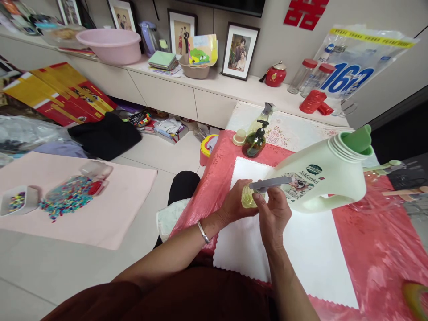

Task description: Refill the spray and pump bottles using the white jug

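While left grip [235, 201] cups ribbed bottle [248, 197] | right grip [276, 217] holds grey pump [271, 182]

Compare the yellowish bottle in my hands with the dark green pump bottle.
The yellowish bottle is pale and ridged; the dark green pump bottle is darker and looks smooth.
The yellowish bottle has a long grey head at its top, the pump bottle a black pump head.
The yellowish bottle is held up, while the pump bottle stands on the red cover.
Both look see-through.
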A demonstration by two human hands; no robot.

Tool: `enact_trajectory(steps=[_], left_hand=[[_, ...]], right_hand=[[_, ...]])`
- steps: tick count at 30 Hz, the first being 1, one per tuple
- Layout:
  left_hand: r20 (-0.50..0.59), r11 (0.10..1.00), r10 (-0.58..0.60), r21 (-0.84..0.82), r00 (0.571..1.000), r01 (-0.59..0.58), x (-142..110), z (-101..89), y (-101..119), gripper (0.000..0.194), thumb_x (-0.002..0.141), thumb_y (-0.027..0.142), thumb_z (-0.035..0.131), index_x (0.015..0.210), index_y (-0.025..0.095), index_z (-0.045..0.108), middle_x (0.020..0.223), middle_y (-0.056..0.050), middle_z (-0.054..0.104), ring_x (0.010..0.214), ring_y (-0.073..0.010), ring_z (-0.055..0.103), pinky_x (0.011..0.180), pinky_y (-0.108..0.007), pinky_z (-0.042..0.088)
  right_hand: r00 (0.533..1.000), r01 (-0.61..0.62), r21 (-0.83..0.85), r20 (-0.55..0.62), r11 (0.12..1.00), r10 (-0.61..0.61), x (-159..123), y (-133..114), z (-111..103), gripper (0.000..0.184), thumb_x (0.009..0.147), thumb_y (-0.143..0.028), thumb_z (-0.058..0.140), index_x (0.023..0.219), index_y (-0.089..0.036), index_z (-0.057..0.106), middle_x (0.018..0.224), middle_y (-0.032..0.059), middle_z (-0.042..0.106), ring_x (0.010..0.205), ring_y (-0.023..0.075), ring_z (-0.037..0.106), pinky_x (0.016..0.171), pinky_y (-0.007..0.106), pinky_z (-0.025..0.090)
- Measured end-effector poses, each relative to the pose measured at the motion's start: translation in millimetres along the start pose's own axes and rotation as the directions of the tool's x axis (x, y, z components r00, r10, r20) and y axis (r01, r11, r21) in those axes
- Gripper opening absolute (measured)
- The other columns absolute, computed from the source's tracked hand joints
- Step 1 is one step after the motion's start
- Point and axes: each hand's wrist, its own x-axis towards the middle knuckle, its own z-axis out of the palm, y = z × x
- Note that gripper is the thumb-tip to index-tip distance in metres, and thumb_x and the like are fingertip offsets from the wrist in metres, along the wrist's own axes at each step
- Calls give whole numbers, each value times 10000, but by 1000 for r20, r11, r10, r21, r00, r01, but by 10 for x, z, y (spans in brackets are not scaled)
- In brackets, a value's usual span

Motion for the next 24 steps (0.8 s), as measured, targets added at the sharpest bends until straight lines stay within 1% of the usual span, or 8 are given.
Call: enact_trajectory(steps=[3, 8, 10, 12, 14, 16, 21, 24], left_hand=[[-17, 1000, 16, -20, 1000, -17, 2, -5, -3, 343, 683, 383, 826, 854, 207, 586, 779, 5, 639, 731, -186, 603, 734, -344, 530], [-9, 997, 16, -76, 1000, -17, 21, -31, 59, 331, 694, 336, 811, 918, 199, 611, 838, -17, 678, 793, -213, 650, 764, -349, 547], [-10, 991, 29, -133, 1000, -30, 30, -41, 87, 355, 702, 328, 818, 958, 201, 607, 899, -25, 695, 814, -208, 658, 770, -340, 555], [8, 989, 41, -146, 999, -39, 36, -45, 95, 342, 707, 331, 821, 933, 207, 596, 879, -13, 685, 787, -192, 644, 754, -329, 553], [16, 994, 37, -106, 999, -35, 36, -44, 79, 328, 698, 348, 826, 863, 209, 579, 809, 2, 656, 744, -182, 617, 733, -328, 543], [13, 997, 29, -65, 999, -28, 31, -37, 48, 339, 679, 362, 836, 837, 209, 578, 790, 2, 647, 737, -187, 609, 726, -334, 538], [16, 1000, -2, -18, 1000, 2, 21, -14, 11, 348, 678, 368, 826, 909, 209, 620, 818, -17, 667, 768, -220, 643, 740, -366, 550], [10, 997, -1, -78, 1000, 2, 31, -21, 53, 358, 691, 356, 828, 949, 206, 630, 865, -31, 697, 808, -230, 668, 776, -377, 568]], right_hand=[[1000, 2, -19, -18, 1000, -2, 1, -5, 13, 466, 833, -485, 793, 1127, -175, 607, 1153, 90, 619, 1137, 255, 584, 1087, 478, 450], [989, -21, -15, 149, 1000, 23, 2, -154, -16, 424, 968, -519, 609, 1214, -176, 653, 1280, 100, 603, 1293, 263, 520, 1146, 449, 405], [992, -28, -13, 125, 1000, 30, -7, -130, -12, 392, 976, -502, 612, 1191, -177, 661, 1248, 91, 620, 1254, 253, 549, 1112, 429, 432], [998, -29, -17, 59, 999, 30, -20, -53, 6, 393, 929, -489, 692, 1161, -175, 650, 1191, 84, 636, 1173, 249, 588, 1074, 428, 456], [1000, -26, -23, -3, 999, 26, -29, 18, 27, 416, 879, -478, 755, 1129, -173, 622, 1149, 80, 640, 1123, 249, 601, 1055, 437, 466], [1000, -22, -25, -13, 999, 21, -28, 32, 36, 432, 863, -473, 772, 1130, -177, 604, 1163, 82, 633, 1131, 252, 597, 1058, 445, 465], [986, -11, -3, 163, 1000, 12, 14, -126, -24, 460, 954, -522, 626, 1273, -192, 634, 1310, 92, 592, 1280, 267, 530, 1135, 446, 410], [984, -11, 1, 177, 1000, 11, 20, -116, -49, 396, 994, -492, 578, 1245, -198, 666, 1274, 78, 614, 1231, 246, 560, 1079, 403, 452]])
